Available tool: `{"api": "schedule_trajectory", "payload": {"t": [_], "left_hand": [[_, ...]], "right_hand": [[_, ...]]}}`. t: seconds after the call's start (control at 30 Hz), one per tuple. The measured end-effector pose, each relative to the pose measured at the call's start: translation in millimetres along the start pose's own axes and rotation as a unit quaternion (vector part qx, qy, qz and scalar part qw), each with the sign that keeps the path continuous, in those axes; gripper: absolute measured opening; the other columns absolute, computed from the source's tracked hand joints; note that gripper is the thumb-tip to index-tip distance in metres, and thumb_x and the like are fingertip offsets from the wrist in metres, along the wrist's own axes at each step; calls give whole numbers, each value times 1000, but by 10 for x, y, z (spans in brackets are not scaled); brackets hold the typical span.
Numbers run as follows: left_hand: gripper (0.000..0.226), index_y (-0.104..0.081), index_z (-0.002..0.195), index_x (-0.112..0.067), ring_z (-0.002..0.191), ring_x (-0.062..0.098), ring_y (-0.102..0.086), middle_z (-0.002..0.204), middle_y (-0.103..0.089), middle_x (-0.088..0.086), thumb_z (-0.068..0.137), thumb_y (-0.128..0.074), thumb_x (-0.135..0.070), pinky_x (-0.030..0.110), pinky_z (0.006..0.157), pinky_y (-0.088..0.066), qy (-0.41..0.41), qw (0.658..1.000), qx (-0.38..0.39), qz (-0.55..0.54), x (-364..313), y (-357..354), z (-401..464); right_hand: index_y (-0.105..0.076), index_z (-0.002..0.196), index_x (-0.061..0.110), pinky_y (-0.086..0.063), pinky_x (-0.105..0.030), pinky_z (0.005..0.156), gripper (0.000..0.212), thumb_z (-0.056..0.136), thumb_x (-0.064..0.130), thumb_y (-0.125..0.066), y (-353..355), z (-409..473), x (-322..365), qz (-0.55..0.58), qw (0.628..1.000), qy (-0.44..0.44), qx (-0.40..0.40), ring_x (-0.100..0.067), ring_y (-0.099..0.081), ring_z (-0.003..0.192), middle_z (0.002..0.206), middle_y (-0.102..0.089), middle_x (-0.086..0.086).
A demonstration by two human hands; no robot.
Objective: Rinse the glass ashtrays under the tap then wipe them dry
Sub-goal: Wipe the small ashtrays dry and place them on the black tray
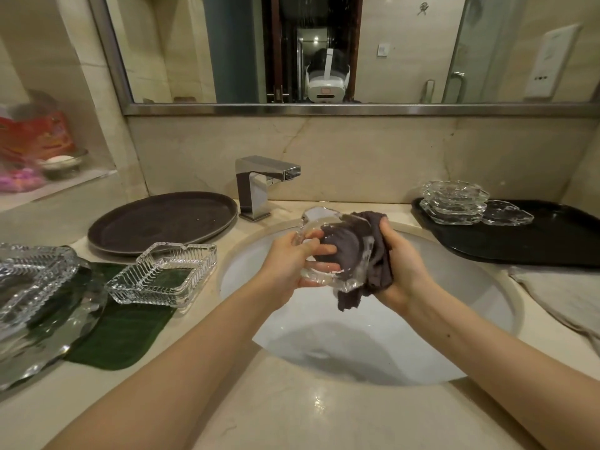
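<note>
- Marble counter (292, 414) and a white sink (373, 336) filled the view below a steel-framed mirror (324, 50); a square chrome tap (259, 186) stood behind the basin.
- Both hands met over the sink — the left hand (289, 264) gripped a clear glass ashtray (337, 251) by its near edge, tilted on its side, fingers curled round the rim.
- Clamped in the right hand (406, 261) was a dark cloth (367, 254), pressed into the ashtray's hollow, one corner hanging beneath it.
- At left, a ribbed square ashtray (162, 274) sat on a green mat (123, 332), just beside the basin; more cut glass (35, 287) lay at the frame's left edge — too distorted to make out.
- Behind them rested a dark round tray (162, 222).
- At right, a black tray (519, 241) carried a stack (454, 203) of clear scalloped ashtrays, with a single one (508, 213) touching the stack.
- Pale fabric (558, 297) lay on the counter near the black tray's front edge.
</note>
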State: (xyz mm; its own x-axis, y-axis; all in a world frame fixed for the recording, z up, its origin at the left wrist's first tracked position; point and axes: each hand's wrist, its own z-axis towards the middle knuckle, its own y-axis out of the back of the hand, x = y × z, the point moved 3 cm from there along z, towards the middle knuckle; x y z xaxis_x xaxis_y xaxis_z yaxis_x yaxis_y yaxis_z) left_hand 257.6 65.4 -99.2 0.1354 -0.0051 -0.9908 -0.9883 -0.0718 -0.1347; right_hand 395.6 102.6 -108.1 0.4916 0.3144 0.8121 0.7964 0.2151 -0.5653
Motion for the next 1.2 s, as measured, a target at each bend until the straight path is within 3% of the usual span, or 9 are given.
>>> {"api": "schedule_trajectory", "payload": {"t": [0.07,0.17,0.27,0.43,0.57,0.8,1.0,1.13,1.2], "left_hand": [[13,-54,104,-17,71,14,-65,89,-65,1,98,-45,-10,29,60,-55,-9,999,-43,-30,3,-20,20],[16,-54,108,-19,99,19,-60,110,-64,4,98,-44,-10,32,83,-49,-18,997,-71,-34,40,-81,35],[23,-52,118,-16,89,20,-62,105,-64,7,98,-45,-10,31,74,-53,13,994,-45,-99,84,-156,-22],[30,-51,126,-9,102,29,-63,120,-62,15,96,-49,-13,34,74,-54,21,993,-58,-100,115,-156,-5],[19,-59,110,-4,84,23,-65,97,-68,11,96,-50,-12,32,70,-54,10,992,-54,-114,60,-109,-1],[21,-61,106,-17,89,20,-69,102,-71,7,98,-43,-12,37,73,-56,37,966,30,-252,-18,-104,-54],[30,-54,125,-11,99,35,-64,113,-65,18,96,-50,-18,49,76,-54,87,942,11,-325,-8,-121,-58],[31,-52,122,-13,98,38,-63,120,-61,21,95,-52,-26,52,81,-52,76,945,-1,-319,-18,-96,-48],[36,-52,116,-14,94,38,-64,116,-62,20,94,-46,-42,51,80,-51,73,948,-7,-310,6,-91,-27]], "right_hand": [[-70,101,8,-42,-39,90,59,95,52,-32,-17,11,-37,12,1000,-12,5,-29,-65,87,104,-70,-15],[-78,81,13,-41,-34,76,68,91,61,-31,-46,-14,-97,11,999,-27,28,-27,-63,81,94,-72,-11],[-77,89,10,-40,-42,99,76,85,71,-31,-97,-104,-129,17,997,-50,63,-29,-67,90,104,-71,-14],[-75,96,8,-53,-36,73,74,83,69,-35,-181,-157,-61,5,995,-44,95,-27,-69,86,104,-70,-13],[-77,86,11,-53,-33,70,61,88,60,-40,-133,-110,-31,-14,997,-27,70,-26,-69,77,94,-72,-11],[-57,118,3,-50,-24,44,31,92,19,-53,-87,-93,167,-46,996,76,7,-19,-68,58,81,-69,-10],[-59,111,4,-47,-51,88,28,87,19,-60,-71,-98,269,-49,990,116,-56,-30,-63,84,102,-66,-17],[-63,93,15,-51,-34,81,30,93,40,-47,-121,-183,382,14,985,163,-52,-20,-65,85,87,-70,-5],[-58,81,18,-50,-25,64,26,90,38,-44,-187,-245,385,-82,964,244,-62,-13,-60,66,67,-64,2]]}}
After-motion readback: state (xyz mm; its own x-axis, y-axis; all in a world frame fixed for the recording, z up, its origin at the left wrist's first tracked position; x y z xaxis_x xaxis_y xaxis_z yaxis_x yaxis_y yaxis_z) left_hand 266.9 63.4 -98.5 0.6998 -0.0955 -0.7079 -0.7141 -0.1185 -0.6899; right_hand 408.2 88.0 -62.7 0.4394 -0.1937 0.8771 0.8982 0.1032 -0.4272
